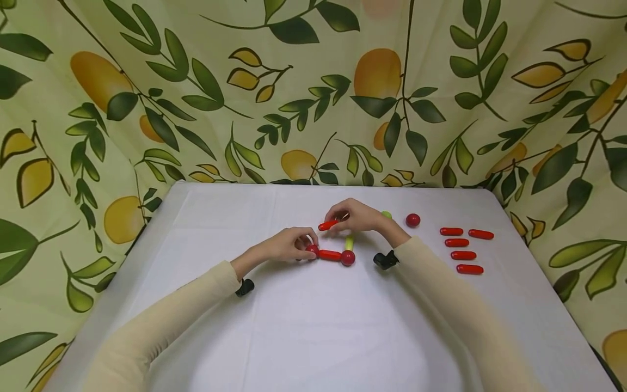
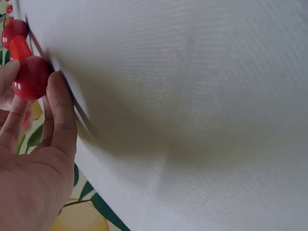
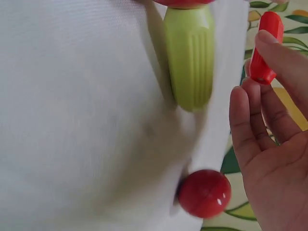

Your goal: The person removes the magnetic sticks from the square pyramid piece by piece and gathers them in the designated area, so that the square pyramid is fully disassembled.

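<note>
My left hand pinches a glossy red ball between thumb and fingers, close to the white tabletop. A red rod joins this ball to a second red ball on its right. From that second ball a yellow-green rod points toward the back of the table. Just behind this joined piece, my right hand holds a separate short red rod raised above the table, pinched by the thumb against the fingers. The rod's near end tilts toward the left hand's ball.
Behind the right wrist, a green piece is partly hidden. A loose red ball lies right of it. Several red rods lie at the table's right side. Leaf-patterned cloth hangs along the table's back edge.
</note>
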{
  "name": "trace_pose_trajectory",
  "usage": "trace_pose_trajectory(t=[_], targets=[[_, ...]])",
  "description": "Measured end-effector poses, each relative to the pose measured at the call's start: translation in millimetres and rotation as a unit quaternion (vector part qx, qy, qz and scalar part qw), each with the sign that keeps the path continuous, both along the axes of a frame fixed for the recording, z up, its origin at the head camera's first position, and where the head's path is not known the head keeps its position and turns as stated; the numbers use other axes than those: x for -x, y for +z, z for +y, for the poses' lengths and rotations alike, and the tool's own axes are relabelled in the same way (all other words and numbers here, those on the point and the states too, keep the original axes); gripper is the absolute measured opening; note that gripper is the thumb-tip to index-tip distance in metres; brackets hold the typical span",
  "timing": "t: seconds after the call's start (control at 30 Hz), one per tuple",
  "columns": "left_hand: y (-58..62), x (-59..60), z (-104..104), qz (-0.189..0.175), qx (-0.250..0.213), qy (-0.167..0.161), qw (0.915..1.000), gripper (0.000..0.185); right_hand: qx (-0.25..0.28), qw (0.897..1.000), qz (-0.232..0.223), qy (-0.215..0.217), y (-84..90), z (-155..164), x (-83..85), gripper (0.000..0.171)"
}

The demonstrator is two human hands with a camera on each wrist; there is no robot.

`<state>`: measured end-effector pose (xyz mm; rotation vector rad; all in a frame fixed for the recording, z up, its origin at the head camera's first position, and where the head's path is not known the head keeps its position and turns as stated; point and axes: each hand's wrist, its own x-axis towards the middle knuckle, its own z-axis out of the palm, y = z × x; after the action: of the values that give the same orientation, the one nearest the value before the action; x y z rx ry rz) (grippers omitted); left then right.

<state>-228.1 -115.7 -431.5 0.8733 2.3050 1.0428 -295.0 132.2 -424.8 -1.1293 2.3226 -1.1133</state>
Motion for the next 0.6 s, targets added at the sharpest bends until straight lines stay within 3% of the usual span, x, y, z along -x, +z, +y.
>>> trace_pose_trajectory(t=[0.37,0.6], targets=[[-0.7,1.8,-3.6,0.003,0.008,0.004,1.0,0.024,0.018,0.998,-0.002,-0.068,12.2,60.5,-19.6,0.023],[-1.3,1.8,-3.5,0.005,0.004,0.002,1.0,0.024,0.0,0.991,-0.008,-0.133,31.7,107.7,-52.5,0.024]])
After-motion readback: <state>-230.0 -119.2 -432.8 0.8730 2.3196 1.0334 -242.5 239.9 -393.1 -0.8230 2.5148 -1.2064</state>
